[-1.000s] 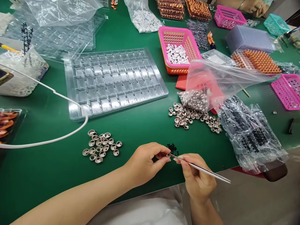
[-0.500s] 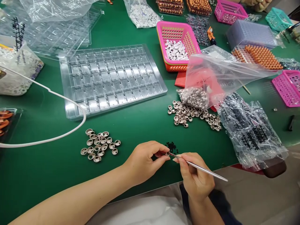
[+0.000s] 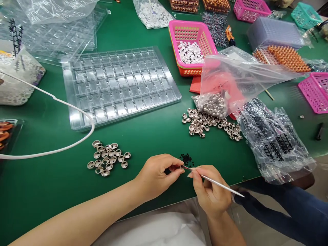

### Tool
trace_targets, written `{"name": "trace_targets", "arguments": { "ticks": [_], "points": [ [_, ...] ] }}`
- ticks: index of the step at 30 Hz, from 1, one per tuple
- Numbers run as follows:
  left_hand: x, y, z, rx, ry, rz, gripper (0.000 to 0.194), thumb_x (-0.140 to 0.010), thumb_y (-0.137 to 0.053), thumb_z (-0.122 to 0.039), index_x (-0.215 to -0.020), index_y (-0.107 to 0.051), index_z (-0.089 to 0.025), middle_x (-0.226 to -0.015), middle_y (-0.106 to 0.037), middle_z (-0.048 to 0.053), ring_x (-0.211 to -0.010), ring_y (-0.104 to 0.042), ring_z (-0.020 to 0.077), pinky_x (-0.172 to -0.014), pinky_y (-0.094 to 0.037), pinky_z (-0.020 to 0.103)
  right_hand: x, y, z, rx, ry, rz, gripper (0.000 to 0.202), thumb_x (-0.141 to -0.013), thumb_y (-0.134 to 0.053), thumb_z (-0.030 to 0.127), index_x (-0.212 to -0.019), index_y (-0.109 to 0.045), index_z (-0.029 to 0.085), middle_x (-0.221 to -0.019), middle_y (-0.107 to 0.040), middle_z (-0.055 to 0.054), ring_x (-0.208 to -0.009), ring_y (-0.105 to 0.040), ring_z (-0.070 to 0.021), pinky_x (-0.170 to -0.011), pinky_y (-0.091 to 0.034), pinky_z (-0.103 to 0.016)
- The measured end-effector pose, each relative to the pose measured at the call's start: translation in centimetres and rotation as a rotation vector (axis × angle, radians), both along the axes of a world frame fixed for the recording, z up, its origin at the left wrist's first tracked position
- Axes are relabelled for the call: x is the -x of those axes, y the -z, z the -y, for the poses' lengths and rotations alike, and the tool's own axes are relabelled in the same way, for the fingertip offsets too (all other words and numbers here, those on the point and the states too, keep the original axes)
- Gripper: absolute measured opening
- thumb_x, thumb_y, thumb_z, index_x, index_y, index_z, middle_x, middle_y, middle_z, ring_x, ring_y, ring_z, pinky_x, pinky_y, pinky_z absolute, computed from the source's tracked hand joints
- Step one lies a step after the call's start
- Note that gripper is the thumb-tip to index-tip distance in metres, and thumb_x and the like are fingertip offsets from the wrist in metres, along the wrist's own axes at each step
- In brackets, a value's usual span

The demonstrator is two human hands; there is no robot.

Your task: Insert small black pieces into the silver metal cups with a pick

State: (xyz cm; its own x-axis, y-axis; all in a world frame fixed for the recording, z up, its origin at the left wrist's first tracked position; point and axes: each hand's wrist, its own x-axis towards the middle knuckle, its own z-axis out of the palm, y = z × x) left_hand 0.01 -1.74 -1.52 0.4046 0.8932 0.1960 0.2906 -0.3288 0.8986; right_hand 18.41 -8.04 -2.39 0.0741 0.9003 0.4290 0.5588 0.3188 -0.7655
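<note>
Slanting tool (image 3: 224, 186), left-pointing, in right hand (image 3: 213, 195)

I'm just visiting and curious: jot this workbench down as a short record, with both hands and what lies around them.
Left hand: pinches a small metal piece at the fingertips
Right hand: holds a slim metal tool, tip at that piece; exact contact too small to tell
Just beyond the fingertips: tiny black bits
Picture left: a cluster of metal cups
Behind the cluster: clear compartment tray
Right of the tray: pink basket holding white pieces
</note>
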Motion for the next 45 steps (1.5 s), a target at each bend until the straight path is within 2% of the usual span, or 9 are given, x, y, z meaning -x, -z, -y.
{"name": "trace_targets", "arguments": {
  "ticks": [14, 21, 28, 33, 36, 38, 40, 42, 45],
  "points": [
    [-0.1, 0.3, 0.1, 0.051, -0.017, -0.029, 0.005, -0.086, -0.072, -0.020, -0.086, -0.076, -0.017, -0.072, -0.078, 0.003, -0.061, -0.072, 0.0141, -0.061, -0.059, 0.021, 0.2, 0.5, -0.3, -0.009, 0.008, -0.009, 0.028, -0.087, -0.066, 0.005, -0.107, -0.066, 0.025, -0.081, -0.073, -0.002, -0.071, -0.070, -0.0162, -0.060, -0.059, -0.028],
    [-0.3, -1.0, 0.2, 0.239, -0.053, 0.013, 0.009, -0.081, -0.076, -0.018, -0.089, -0.078, -0.017, -0.076, -0.080, 0.003, -0.066, -0.074, 0.0157, -0.062, -0.060, 0.022, -0.1, 0.3, -0.3, -0.003, 0.073, -0.435, 0.017, -0.095, -0.059, 0.012, -0.104, -0.065, 0.024, -0.087, -0.067, -0.002, -0.074, -0.068, -0.0156, -0.064, -0.058, -0.030],
    [0.2, -2.2, -0.3, 0.343, -0.038, 0.038, 0.014, -0.082, -0.074, -0.023, -0.093, -0.079, -0.017, -0.083, -0.082, 0.004, -0.074, -0.077, 0.0187, -0.070, -0.063, 0.026, -2.0, -0.1, -0.6, 0.050, 0.083, -0.611, 0.009, -0.097, -0.061, 0.025, -0.104, -0.066, 0.022, -0.088, -0.067, -0.002, -0.068, -0.068, -0.0146, -0.064, -0.060, -0.033],
    [2.1, -2.8, -1.4, 0.149, -0.005, -0.223, 0.014, -0.087, -0.069, -0.031, -0.092, -0.078, -0.021, -0.080, -0.080, 0.002, -0.067, -0.073, 0.0178, -0.061, -0.059, 0.023, -4.2, 0.0, -1.4, -0.005, 0.248, -0.748, 0.015, -0.095, -0.066, 0.034, -0.099, -0.066, 0.019, -0.083, -0.069, -0.002, -0.064, -0.068, -0.0143, -0.063, -0.061, -0.033],
    [4.0, -2.2, -1.9, -0.061, 0.029, -0.421, 0.025, -0.092, -0.061, -0.040, -0.092, -0.079, -0.023, -0.089, -0.077, 0.006, -0.066, -0.070, 0.0194, -0.053, -0.054, 0.025, -5.5, 0.0, -1.5, -0.008, 0.296, -0.738, 0.022, -0.095, -0.065, 0.034, -0.110, -0.066, 0.018, -0.080, -0.068, -0.002, -0.062, -0.067, -0.0130, -0.061, -0.060, -0.030],
    [5.5, -1.6, -2.0, -0.199, 0.019, -0.546, 0.032, -0.094, -0.055, -0.041, -0.092, -0.080, -0.021, -0.091, -0.074, 0.010, -0.077, -0.071, 0.0253, -0.062, -0.058, 0.032, -6.0, 0.0, -1.4, 0.057, 0.269, -0.740, 0.036, -0.092, -0.070, 0.033, -0.124, -0.063, 0.018, -0.077, -0.067, 0.000, -0.059, -0.064, -0.0116, -0.060, -0.058, -0.029],
    [7.0, -1.0, -1.8, -0.271, 0.008, -0.651, 0.035, -0.096, -0.051, -0.037, -0.095, -0.080, -0.019, -0.095, -0.073, 0.013, -0.085, -0.069, 0.0294, -0.071, -0.058, 0.039, -5.9, 0.1, -1.0, 0.166, 0.217, -0.752, 0.056, -0.089, -0.073, 0.032, -0.140, -0.054, 0.021, -0.076, -0.066, 0.002, -0.057, -0.060, -0.0099, -0.058, -0.056, -0.026],
    [8.3, -0.7, -1.4, -0.296, -0.011, -0.730, 0.035, -0.096, -0.049, -0.033, -0.098, -0.080, -0.017, -0.098, -0.072, 0.014, -0.088, -0.067, 0.0313, -0.075, -0.058, 0.042, -5.4, 0.0, -0.7, 0.275, 0.194, -0.755, 0.074, -0.089, -0.072, 0.031, -0.154, -0.037, 0.025, -0.077, -0.066, 0.003, -0.057, -0.058, -0.0096, -0.055, -0.053, -0.023],
    [9.7, -0.9, -0.9, -0.304, -0.057, -0.809, 0.034, -0.096, -0.049, -0.031, -0.099, -0.080, -0.017, -0.102, -0.072, 0.015, -0.093, -0.066, 0.0329, -0.076, -0.057, 0.043, -4.5, -0.4, -0.5, 0.360, 0.193, -0.719, 0.091, -0.091, -0.068, 0.030, -0.161, -0.011, 0.031, -0.076, -0.066, 0.006, -0.060, -0.058, -0.0108, -0.054, -0.052, -0.022]
  ]
}}
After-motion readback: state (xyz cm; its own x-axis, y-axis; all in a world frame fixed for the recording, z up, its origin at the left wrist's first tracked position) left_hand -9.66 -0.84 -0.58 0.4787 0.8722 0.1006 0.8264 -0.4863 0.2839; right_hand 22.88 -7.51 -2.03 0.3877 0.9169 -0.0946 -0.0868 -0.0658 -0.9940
